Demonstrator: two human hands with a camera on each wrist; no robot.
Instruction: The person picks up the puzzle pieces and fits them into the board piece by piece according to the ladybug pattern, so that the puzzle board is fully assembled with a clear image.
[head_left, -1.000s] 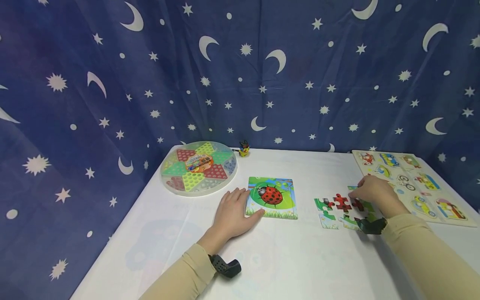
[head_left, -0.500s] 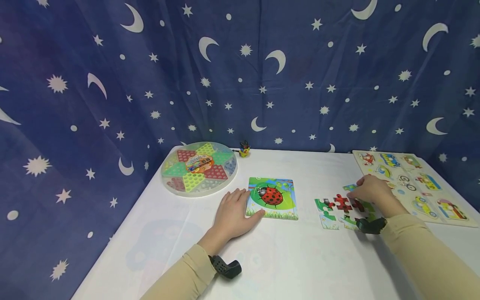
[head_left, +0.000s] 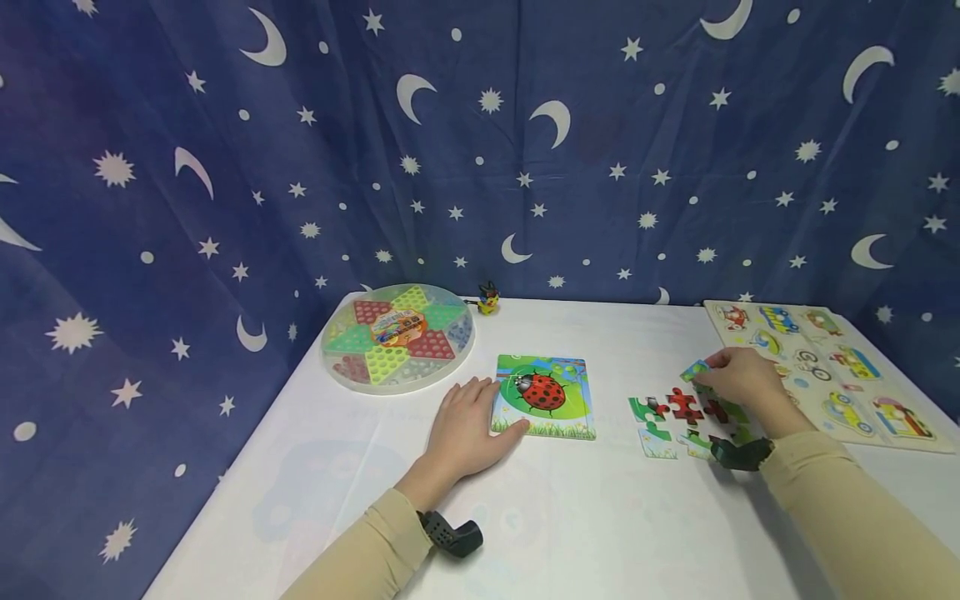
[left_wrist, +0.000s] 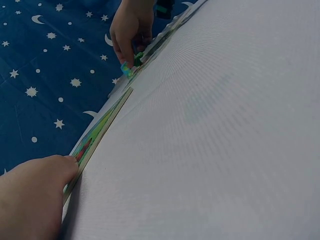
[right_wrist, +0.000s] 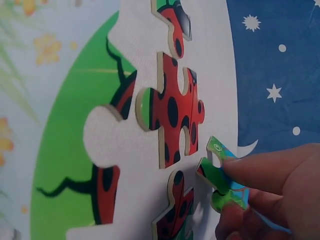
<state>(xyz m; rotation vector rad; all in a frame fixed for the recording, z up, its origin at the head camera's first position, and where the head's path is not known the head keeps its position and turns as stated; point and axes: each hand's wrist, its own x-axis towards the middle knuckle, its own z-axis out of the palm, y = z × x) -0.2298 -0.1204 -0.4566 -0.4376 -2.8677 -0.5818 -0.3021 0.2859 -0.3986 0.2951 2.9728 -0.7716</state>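
Note:
My right hand [head_left: 742, 385] pinches a green and blue jigsaw piece [head_left: 693, 370] between thumb and fingers. In the right wrist view that piece [right_wrist: 214, 172] is tilted, its far part covered by the fingers. Several loose jigsaw pieces lie below it, among them a red spotted centre piece [head_left: 683, 406] and a grass corner piece [head_left: 660, 444]. Further left, a square ladybug board [head_left: 543, 396] lies flat. My left hand [head_left: 465, 429] rests at its left side, fingers extended along the edge and thumb at the near edge. The left wrist view shows that thumb touching the board.
A wooden picture board [head_left: 825, 371] of vehicles lies at the right, close behind my right hand. A round Chinese checkers board [head_left: 400, 337] is at the back left, beside a small yellow figure [head_left: 488, 298]. A starry blue curtain [head_left: 480, 150] borders the table's back.
The jigsaw piece in my right hand has come up from behind the other pieces, turned, and shifted slightly left. My left hand and the ladybug board have stayed put.

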